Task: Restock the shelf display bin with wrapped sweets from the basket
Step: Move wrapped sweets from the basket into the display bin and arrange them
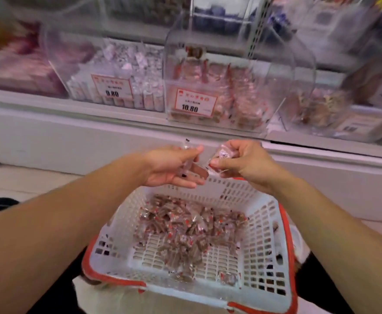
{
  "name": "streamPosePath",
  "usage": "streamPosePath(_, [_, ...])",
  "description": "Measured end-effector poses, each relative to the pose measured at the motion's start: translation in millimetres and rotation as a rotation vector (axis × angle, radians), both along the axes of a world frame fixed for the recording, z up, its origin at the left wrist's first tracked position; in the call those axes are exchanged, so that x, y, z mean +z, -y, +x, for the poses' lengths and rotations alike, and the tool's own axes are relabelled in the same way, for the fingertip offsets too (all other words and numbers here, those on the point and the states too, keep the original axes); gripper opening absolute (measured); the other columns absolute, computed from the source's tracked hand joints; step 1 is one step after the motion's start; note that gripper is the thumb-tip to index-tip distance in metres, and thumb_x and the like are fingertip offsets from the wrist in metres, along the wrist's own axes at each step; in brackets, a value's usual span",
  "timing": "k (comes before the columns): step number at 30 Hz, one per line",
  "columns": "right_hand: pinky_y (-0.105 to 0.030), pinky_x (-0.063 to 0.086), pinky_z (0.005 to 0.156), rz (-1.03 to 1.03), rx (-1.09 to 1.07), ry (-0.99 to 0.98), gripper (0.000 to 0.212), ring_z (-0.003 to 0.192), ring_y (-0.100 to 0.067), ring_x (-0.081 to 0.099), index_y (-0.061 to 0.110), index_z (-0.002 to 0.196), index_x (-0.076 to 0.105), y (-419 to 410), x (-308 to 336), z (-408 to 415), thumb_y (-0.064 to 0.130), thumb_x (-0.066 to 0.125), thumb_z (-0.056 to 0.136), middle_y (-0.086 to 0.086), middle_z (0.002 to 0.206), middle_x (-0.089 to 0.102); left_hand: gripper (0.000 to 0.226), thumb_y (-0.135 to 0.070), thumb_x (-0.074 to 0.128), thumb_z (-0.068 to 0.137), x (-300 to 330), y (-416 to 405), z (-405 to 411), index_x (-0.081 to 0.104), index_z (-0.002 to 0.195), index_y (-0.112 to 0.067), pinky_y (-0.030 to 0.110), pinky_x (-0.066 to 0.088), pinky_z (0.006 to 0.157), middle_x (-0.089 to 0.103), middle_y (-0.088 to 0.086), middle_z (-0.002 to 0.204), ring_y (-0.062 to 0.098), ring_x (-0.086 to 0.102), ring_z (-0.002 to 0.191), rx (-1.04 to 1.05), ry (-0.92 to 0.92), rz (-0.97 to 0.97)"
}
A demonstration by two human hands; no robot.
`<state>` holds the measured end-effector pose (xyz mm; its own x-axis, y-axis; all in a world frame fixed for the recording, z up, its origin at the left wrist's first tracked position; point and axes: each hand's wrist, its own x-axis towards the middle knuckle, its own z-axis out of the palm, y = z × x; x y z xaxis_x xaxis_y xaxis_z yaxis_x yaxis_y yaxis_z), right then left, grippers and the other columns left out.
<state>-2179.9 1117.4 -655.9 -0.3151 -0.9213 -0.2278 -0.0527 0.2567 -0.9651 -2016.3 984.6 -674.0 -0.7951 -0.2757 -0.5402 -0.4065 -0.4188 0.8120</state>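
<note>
A white plastic basket (262, 225) with red handles sits low in front of me, holding a heap of brown wrapped sweets (185, 232) in clear wrappers. Above its far rim, my left hand (171, 168) holds a few wrapped sweets (186, 171) between thumb and fingers. My right hand (239, 162) pinches a clear-wrapped sweet (224, 154) close beside it. Higher up on the shelf stands a clear display bin (276, 94) with a 10.80 price tag (194, 103) and similar reddish-brown sweets stacked inside.
A neighbouring clear bin (76, 62) on the left holds pale pink sweets behind a price label (111, 87). Another bin (321, 109) with brown sweets stands to the right. A white shelf ledge (95, 132) runs between the bins and the basket.
</note>
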Motion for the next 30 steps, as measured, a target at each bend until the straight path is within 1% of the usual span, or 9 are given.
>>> streamPosePath(5, [-0.025, 0.061, 0.071, -0.047, 0.082, 0.282, 0.022, 0.075, -0.017, 0.071, 0.005, 0.113, 0.065, 11.3, 11.9, 5.2, -0.003, 0.057, 0.094, -0.009, 0.089, 0.07, 0.066, -0.07, 0.041, 0.088, 15.7, -3.8, -6.6, 0.062, 0.117, -0.015, 0.018, 0.047, 0.045, 0.069, 0.002, 0.08, 0.008, 0.063, 0.06, -0.067, 0.052, -0.191])
streamPosePath(8, [-0.019, 0.055, 0.059, -0.067, -0.02, 0.225, 0.039, 0.064, -0.011, 0.068, 0.006, 0.125, 0.058, 13.4, -13.5, 22.1, -0.006, 0.063, 0.089, -0.013, 0.082, 0.067, 0.055, -0.063, 0.049, 0.085, 1.8, -3.9, -1.6, 0.064, 0.105, -0.014, 0.017, 0.049, 0.042, 0.069, 0.005, 0.084, 0.01, 0.066, 0.063, -0.084, 0.075, -0.021])
streamPosePath(11, [-0.013, 0.047, 0.053, -0.034, -0.128, 0.168, 0.029, 0.056, -0.001, 0.063, 0.009, 0.104, 0.066, 14.4, -58.9, 40.5, -0.009, 0.071, 0.081, 0.002, 0.069, 0.071, 0.038, -0.044, 0.056, 0.085, -31.7, -5.1, 9.4, 0.066, 0.1, -0.011, 0.022, 0.055, 0.045, 0.072, 0.011, 0.084, 0.018, 0.072, 0.066, -0.012, 0.122, 0.258])
streamPosePath(15, [-0.021, 0.058, 0.065, 0.124, -0.284, 0.583, 0.018, 0.075, -0.015, 0.067, 0.004, 0.11, 0.065, 6.9, -141.2, 54.9, 0.003, 0.063, 0.093, -0.005, 0.087, 0.071, 0.024, -0.024, 0.06, 0.086, -82.0, -4.7, 38.7, 0.065, 0.101, -0.006, 0.023, 0.059, 0.053, 0.071, 0.009, 0.08, 0.016, 0.071, 0.066, 0.073, 0.223, 0.348])
streamPosePath(18, [-0.019, 0.051, 0.068, 0.412, 0.071, -0.077, 0.028, 0.086, -0.019, 0.061, 0.004, 0.113, 0.067, -17.4, -213.2, 71.7, 0.011, 0.074, 0.087, 0.003, 0.087, 0.064, 0.028, -0.009, 0.06, 0.09, -108.4, -5.9, 59.7, 0.062, 0.117, -0.007, 0.028, 0.061, 0.061, 0.07, 0.006, 0.09, 0.016, 0.068, 0.079, 0.097, 0.297, 0.286])
streamPosePath(22, [-0.038, 0.056, 0.081, 0.625, 0.495, -0.715, 0.069, 0.103, -0.034, 0.061, 0.025, 0.145, 0.041, -30.5, -282.7, 102.9, 0.005, 0.066, 0.084, -0.011, 0.148, 0.035, 0.048, -0.003, 0.07, 0.071, -124.0, -6.7, 66.9, 0.062, 0.118, -0.005, 0.029, 0.061, 0.069, 0.07, 0.008, 0.095, 0.017, 0.068, 0.088, 0.103, 0.327, 0.298])
streamPosePath(24, [-0.037, 0.058, 0.074, 0.574, 0.453, -0.833, 0.059, 0.09, -0.029, 0.065, 0.03, 0.142, 0.041, -30.8, -296.3, 113.2, 0.008, 0.056, 0.09, -0.01, 0.151, 0.032, 0.047, -0.003, 0.071, 0.072, -126.6, -6.3, 64.6, 0.063, 0.118, -0.006, 0.032, 0.06, 0.075, 0.07, 0.01, 0.102, 0.02, 0.069, 0.095, 0.126, 0.288, 0.346])
streamPosePath(26, [-0.032, 0.056, 0.072, 0.529, 0.406, -0.873, 0.037, 0.086, -0.025, 0.066, 0.029, 0.132, 0.051, -32.4, -298.7, 117.1, 0.019, 0.049, 0.096, -0.009, 0.134, 0.055, 0.045, -0.004, 0.07, 0.076, -128.2, -6.0, 63.5, 0.062, 0.12, -0.006, 0.036, 0.06, 0.079, 0.071, 0.013, 0.11, 0.025, 0.069, 0.103, 0.143, 0.249, 0.392])
streamPosePath(30, [-0.037, 0.058, 0.073, 0.703, 0.372, -0.541, 0.017, 0.073, -0.02, 0.066, 0.01, 0.105, 0.072, -27.7, -275.1, 100.1, 0.013, 0.062, 0.091, -0.011, 0.096, 0.073, 0.046, -0.017, 0.072, 0.077, -125.0, -6.9, 61.8, 0.059, 0.12, -0.005, 0.032, 0.061, 0.072, 0.071, 0.017, 0.113, 0.027, 0.07, 0.104, 0.053, 0.275, 0.313])
